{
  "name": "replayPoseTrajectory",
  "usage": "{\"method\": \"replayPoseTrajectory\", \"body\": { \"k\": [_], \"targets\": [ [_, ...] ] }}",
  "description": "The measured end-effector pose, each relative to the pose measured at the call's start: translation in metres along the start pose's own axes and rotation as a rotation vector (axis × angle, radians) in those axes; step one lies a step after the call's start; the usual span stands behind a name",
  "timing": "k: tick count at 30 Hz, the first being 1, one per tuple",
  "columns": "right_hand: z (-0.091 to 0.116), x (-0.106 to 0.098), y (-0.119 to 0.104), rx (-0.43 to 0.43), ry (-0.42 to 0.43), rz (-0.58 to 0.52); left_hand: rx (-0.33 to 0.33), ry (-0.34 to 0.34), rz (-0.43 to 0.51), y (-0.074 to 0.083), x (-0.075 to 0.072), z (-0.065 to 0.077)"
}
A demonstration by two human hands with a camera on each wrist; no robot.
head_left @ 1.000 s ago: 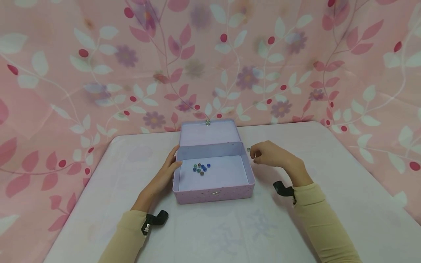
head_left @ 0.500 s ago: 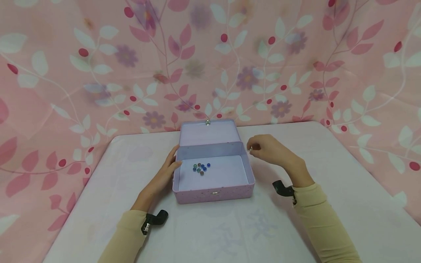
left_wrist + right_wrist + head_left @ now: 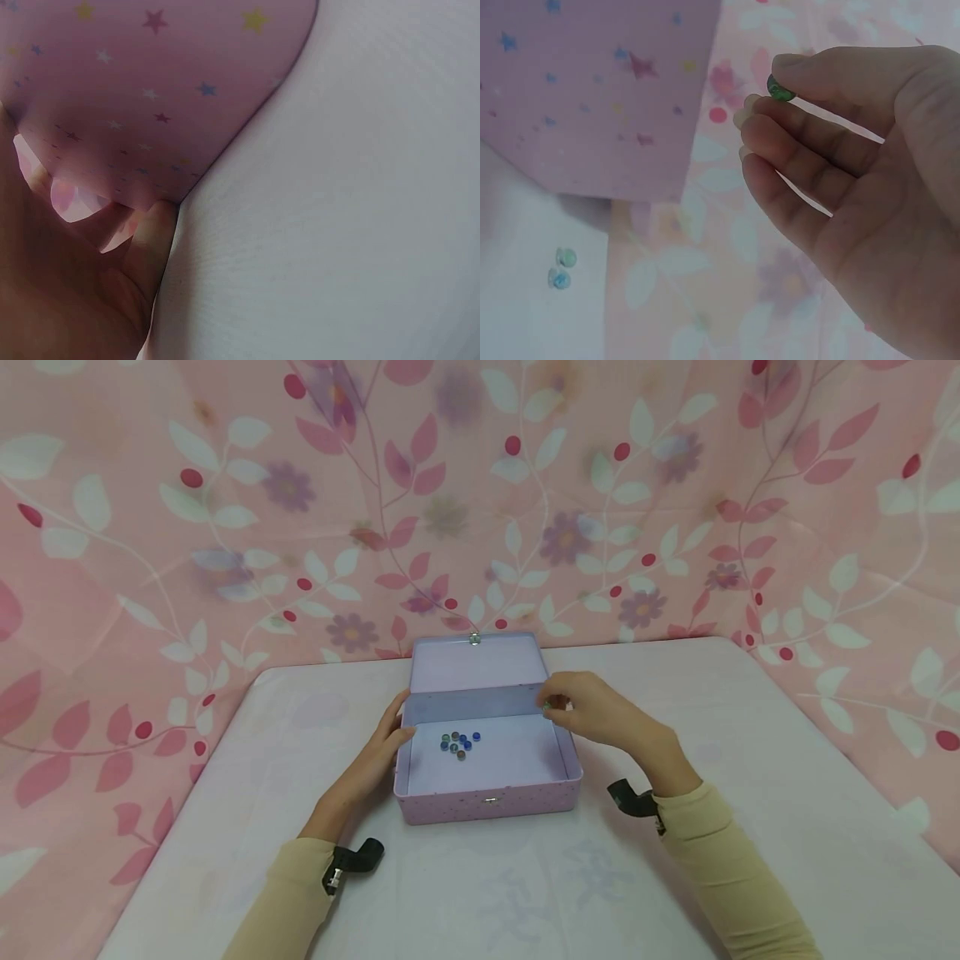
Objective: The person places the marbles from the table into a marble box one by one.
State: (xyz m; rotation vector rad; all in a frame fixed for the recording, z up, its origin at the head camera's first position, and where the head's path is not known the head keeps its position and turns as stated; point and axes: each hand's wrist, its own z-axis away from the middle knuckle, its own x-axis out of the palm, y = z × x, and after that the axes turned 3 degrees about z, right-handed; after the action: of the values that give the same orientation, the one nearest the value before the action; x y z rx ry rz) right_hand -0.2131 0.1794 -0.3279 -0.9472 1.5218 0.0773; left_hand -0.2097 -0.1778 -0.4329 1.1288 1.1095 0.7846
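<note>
A lilac-pink box point(image 3: 491, 807) with a star print stands with its lid point(image 3: 480, 665) raised. My left hand point(image 3: 367, 760) holds its left wall, thumb at the rim and the other fingers along the outside. In the left wrist view, the fingers meet the starred wall point(image 3: 172, 82) low by the tabletop. Above the box's right rim, my right hand point(image 3: 592, 706) pinches a green glass marble point(image 3: 781, 90) between thumb and fingertips. Several blue, green and brown marbles point(image 3: 461, 755) lie grouped inside the box, left of its middle.
Outside the box, a greenish marble point(image 3: 566, 257) and a bluish marble point(image 3: 559, 280) lie on the white cloth in the right wrist view. A pink floral curtain point(image 3: 480, 510) hangs behind the white-covered table point(image 3: 525, 893).
My right hand picked up a marble beside the box's right side and moved left with it over the rim. The left hand and the box stayed put.
</note>
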Motion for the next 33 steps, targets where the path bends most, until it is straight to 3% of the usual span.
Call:
{"method": "replayPoseTrajectory", "body": {
  "k": [10,19,33],
  "targets": [
    [-0.007,0.026,-0.012,-0.03,-0.138,0.023,-0.009,0.006,0.002,0.0,0.0,0.0],
    [-0.011,0.047,-0.016,-0.023,-0.239,0.121,-0.016,0.008,-0.008,-0.002,0.0,0.0],
    [-0.012,0.055,-0.017,-0.014,-0.283,0.161,-0.017,0.016,-0.011,-0.002,0.0,0.0]
  ]
}}
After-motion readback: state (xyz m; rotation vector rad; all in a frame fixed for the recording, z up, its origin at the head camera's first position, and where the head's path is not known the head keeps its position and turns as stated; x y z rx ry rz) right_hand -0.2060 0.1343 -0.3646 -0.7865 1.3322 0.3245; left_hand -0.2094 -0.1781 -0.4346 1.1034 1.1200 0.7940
